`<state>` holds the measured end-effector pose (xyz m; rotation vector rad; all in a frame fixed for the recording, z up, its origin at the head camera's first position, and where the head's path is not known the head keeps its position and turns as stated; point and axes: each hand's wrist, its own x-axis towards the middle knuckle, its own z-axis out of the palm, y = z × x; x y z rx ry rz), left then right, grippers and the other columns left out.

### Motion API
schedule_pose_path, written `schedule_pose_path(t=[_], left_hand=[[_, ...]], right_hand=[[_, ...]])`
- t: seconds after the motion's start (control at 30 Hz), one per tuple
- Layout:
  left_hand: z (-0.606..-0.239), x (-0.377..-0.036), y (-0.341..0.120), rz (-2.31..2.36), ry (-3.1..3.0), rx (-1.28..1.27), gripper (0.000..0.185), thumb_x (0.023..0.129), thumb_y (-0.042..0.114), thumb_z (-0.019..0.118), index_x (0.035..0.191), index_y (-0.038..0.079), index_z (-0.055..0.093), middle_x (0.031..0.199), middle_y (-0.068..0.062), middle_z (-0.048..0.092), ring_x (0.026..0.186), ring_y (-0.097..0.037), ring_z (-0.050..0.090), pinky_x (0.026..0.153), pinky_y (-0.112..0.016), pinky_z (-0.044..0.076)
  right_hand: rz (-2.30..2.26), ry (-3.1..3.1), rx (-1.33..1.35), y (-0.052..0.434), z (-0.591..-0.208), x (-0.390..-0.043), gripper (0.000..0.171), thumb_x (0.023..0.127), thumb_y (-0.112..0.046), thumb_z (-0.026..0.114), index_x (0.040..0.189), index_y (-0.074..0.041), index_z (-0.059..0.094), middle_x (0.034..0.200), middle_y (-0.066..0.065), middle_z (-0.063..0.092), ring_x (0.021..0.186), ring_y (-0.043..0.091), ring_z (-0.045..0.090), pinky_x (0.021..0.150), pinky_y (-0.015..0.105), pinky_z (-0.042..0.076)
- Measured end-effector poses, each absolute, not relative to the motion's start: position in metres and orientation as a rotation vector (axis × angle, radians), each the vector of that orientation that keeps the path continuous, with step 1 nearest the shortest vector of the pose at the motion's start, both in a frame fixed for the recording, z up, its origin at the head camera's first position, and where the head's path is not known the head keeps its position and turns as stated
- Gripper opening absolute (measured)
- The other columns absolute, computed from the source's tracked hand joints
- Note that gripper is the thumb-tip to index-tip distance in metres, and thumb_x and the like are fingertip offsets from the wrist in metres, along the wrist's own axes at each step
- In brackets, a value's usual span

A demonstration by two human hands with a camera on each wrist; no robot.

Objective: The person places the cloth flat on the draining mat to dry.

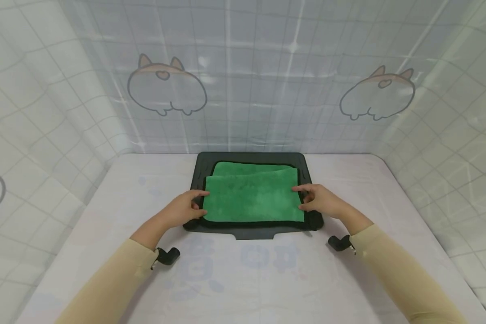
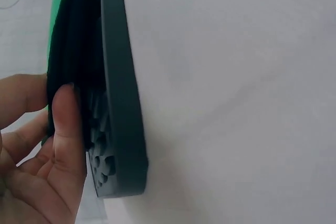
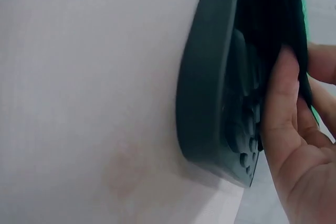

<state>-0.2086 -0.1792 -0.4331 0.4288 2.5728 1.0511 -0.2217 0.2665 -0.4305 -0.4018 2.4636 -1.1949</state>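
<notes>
A green cloth (image 1: 253, 198) with a dark border or underside lies over a black tray (image 1: 251, 157). Its front layer overlaps a green strip (image 1: 247, 168) behind; whether that is the same cloth folded or a second one, I cannot tell. My left hand (image 1: 182, 207) pinches the left edge, and my right hand (image 1: 320, 199) pinches the right. In the left wrist view, the thumb (image 2: 67, 114) presses the dark cloth layers (image 2: 76, 51) against the fingers, just above the tray's studded surface. The right wrist view shows a similar pinch by the thumb (image 3: 283, 85).
The tray rests on a pale, faintly printed table cover (image 1: 251, 279), with a tab (image 1: 254, 236) at its near edge. A tiled-pattern curtain (image 1: 259, 81) with animal drawings stands behind it. Black wrist devices (image 1: 168, 256) hang below both sleeves.
</notes>
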Motion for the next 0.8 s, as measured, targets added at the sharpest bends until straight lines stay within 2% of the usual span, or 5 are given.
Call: schedule_pose_path(t=[0.23,0.43,0.53,0.67,0.8], left_hand=[[-0.4360,-0.2072,-0.1772,1.009,2.573,0.467,0.067,0.090,0.012,0.076,0.149,0.007,0.046,0.102,-0.007,0.058,0.080,-0.018,0.054,0.065,-0.032,0.049],[-0.4386,-0.2057,-0.1747,0.954,2.604,0.519,0.067,0.089,0.009,0.077,0.148,0.003,0.046,0.107,-0.009,0.056,0.075,-0.015,0.054,0.063,-0.032,0.048],[-0.4396,-0.2053,-0.1738,0.924,2.635,0.544,0.066,0.088,0.009,0.078,0.146,0.001,0.048,0.112,-0.011,0.056,0.076,-0.014,0.054,0.064,-0.031,0.048],[-0.4415,-0.2067,-0.1738,0.898,2.649,0.571,0.066,0.088,0.010,0.079,0.146,0.002,0.048,0.123,-0.015,0.053,0.079,-0.015,0.055,0.066,-0.031,0.049],[-0.4417,-0.2098,-0.1768,0.918,2.643,0.587,0.066,0.090,0.017,0.077,0.148,0.006,0.047,0.134,-0.018,0.048,0.094,-0.020,0.057,0.076,-0.035,0.052]], right_hand=[[-1.107,2.485,-0.480,0.2668,-0.4306,-0.2190,0.061,0.087,-0.003,0.076,0.144,-0.006,0.054,0.075,0.007,0.065,0.072,0.018,0.056,0.066,0.031,0.050],[-1.015,2.566,-0.554,0.2643,-0.4337,-0.2172,0.060,0.086,-0.004,0.078,0.141,-0.001,0.055,0.102,0.011,0.061,0.077,0.017,0.058,0.065,0.031,0.052],[-0.964,2.606,-0.558,0.2630,-0.4345,-0.2172,0.060,0.085,-0.006,0.080,0.140,-0.003,0.057,0.114,0.013,0.058,0.082,0.017,0.060,0.066,0.031,0.053],[-0.918,2.623,-0.544,0.2644,-0.4342,-0.2180,0.059,0.084,-0.009,0.081,0.139,-0.007,0.059,0.116,0.013,0.059,0.086,0.018,0.062,0.069,0.032,0.054],[-0.945,2.591,-0.548,0.2698,-0.4307,-0.2197,0.058,0.087,-0.011,0.080,0.140,-0.009,0.058,0.116,0.014,0.062,0.090,0.019,0.065,0.074,0.035,0.055]])
